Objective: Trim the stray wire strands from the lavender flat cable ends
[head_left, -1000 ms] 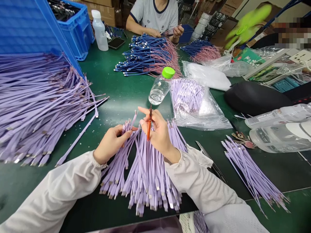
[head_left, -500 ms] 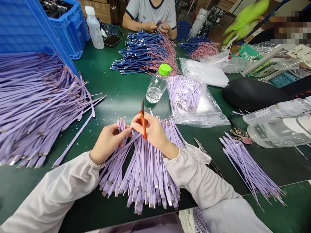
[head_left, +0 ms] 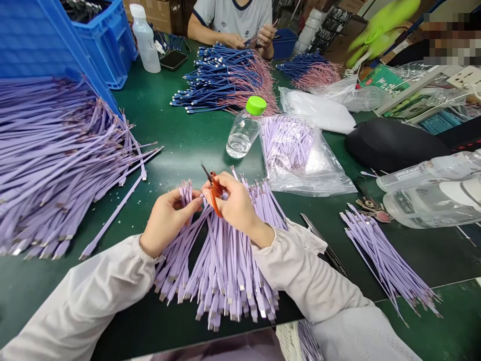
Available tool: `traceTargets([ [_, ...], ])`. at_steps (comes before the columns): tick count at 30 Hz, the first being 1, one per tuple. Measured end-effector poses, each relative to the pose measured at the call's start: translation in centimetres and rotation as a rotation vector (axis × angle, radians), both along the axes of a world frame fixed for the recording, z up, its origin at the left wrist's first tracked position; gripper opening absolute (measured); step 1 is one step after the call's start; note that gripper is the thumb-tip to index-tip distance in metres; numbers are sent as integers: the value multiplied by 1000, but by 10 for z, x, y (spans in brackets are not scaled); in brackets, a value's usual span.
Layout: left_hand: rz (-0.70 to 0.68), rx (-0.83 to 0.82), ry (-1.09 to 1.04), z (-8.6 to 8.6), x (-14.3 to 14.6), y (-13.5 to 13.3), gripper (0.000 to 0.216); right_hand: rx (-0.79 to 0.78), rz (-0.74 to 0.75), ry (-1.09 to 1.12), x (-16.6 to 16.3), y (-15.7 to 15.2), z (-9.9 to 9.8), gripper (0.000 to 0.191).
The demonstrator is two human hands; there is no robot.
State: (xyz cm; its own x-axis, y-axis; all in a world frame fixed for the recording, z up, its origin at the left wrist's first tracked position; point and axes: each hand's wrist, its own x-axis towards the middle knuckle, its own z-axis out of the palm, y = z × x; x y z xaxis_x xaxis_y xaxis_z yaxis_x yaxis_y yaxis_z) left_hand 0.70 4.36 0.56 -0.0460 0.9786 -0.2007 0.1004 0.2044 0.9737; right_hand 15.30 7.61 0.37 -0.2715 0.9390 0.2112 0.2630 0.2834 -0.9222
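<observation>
**Both hands meeting at the tips of the purple cable bundle**

I am starting at the left, where a big heap of purple cables (head_left: pixel 56 160) is lying on the green counter (head_left: pixel 180 140) in front of a blue crate (head_left: pixel 112 45). Nearer the middle, the left hand (head_left: pixel 167 218) is resting on the fanned bundle (head_left: pixel 221 265) of purple cables. Its fingers (head_left: pixel 191 204) are pinching narrowly around a few upturned cable tips at the bundle's far edge.

Touching those fingertips, the right hand (head_left: pixel 235 203) is gripping the orange snips (head_left: pixel 214 193). Its fingers are curling round the handles while the dark blades are pointing up and left, slightly parted, just above the tips. The bundle is fanning out toward me under both wrists.

Beyond the hands, a clear bottle (head_left: pixel 244 130) with a green cap is leaning beside a plastic bag (head_left: pixel 300 160) holding more purple cables. Farther right, a smaller purple bunch (head_left: pixel 383 255) is lying well apart. Across the counter, another person is handling blue cables (head_left: pixel 221 80).
</observation>
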Motion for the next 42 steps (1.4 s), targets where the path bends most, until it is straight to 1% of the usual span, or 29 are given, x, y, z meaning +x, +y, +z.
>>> traceTargets([
  [5, 17, -13, 9, 1, 0, 0, 28, -19, 4, 18, 1, 0, -2, 8],
  [9, 5, 5, 21, 1, 1, 0, 25, -15, -11, -12, 0, -1, 1, 8],
  [12, 8, 3, 13, 2, 3, 0, 24, 3, 7, -31, -1, -2, 3, 7],
  [16, 25, -30, -3, 2, 2, 0, 28, -5, 21, -80, 2, -1, 2, 9],
  [19, 45, -50, -56, -1, -2, 0, 35, -5, 44, -215, 7, 3, 4, 14],
  [22, 60, -48, -120, -5, -6, 0, 36, 12, 126, -440, 15, 5, 15, 26],
  [24, 79, -35, -147, -6, -7, 0, 33, 32, 178, -582, 21, 6, 26, 24],
  [27, 103, -20, -161, -8, -7, 0, 29, 52, 201, -741, 29, 7, 40, 15],
  [30, 107, -13, -142, -9, -7, 0, 29, 63, 197, -832, 33, 8, 42, 14],
  [36, 98, 13, -72, -6, -5, -2, 29, 76, 233, -831, 31, 11, 32, 10],
  [42, 87, 47, -19, -5, -4, -3, 25, 47, 265, -817, 29, 11, 34, 11],
])
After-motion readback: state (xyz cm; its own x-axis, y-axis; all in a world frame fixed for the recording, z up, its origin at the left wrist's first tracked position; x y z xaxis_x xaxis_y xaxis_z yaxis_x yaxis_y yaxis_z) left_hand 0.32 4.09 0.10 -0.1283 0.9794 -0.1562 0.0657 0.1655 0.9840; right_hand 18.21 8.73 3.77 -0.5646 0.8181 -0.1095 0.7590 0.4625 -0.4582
